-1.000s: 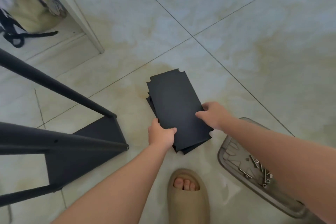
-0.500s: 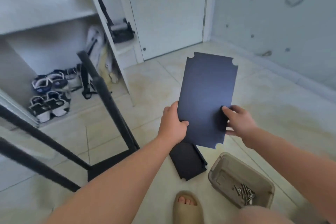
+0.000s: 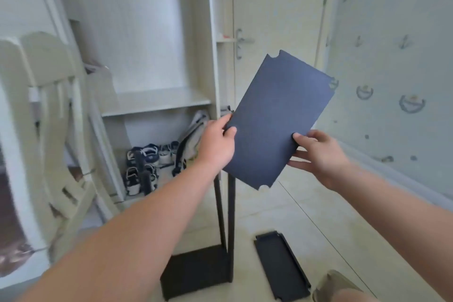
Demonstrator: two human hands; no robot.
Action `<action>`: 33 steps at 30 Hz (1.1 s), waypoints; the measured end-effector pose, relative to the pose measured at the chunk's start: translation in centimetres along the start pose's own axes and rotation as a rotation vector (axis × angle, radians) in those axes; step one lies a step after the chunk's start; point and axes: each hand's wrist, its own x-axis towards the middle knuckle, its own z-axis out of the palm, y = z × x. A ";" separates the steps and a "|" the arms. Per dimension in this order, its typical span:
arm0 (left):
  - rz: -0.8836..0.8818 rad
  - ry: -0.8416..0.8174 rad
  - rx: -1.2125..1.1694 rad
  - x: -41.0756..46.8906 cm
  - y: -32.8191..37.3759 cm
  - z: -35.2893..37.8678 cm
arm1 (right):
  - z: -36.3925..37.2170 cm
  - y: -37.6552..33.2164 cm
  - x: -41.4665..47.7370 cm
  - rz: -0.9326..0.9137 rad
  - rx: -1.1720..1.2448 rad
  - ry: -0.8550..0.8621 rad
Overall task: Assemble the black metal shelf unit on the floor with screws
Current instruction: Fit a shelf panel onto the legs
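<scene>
Black shelf panel (image 3: 277, 122) held aloft, long axis slanting up-right.

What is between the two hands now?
The dark shelf panel, held tilted in the air by the left hand and right hand, in the head view.

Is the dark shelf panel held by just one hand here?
No, the left hand grips the shelf panel at its left edge, and the right hand pinches its lower right edge.
</scene>
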 end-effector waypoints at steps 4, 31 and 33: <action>-0.042 0.071 0.108 1.9 -1.5 -7.2 | 5.3 -2.1 -0.9 -0.017 0.104 -0.084; -0.661 0.352 -0.836 -1.0 -12.2 -6.0 | 21.5 9.6 5.6 0.248 0.427 0.078; -0.685 0.353 -0.865 -1.0 -12.3 -5.7 | 21.3 9.7 5.5 0.241 0.420 0.102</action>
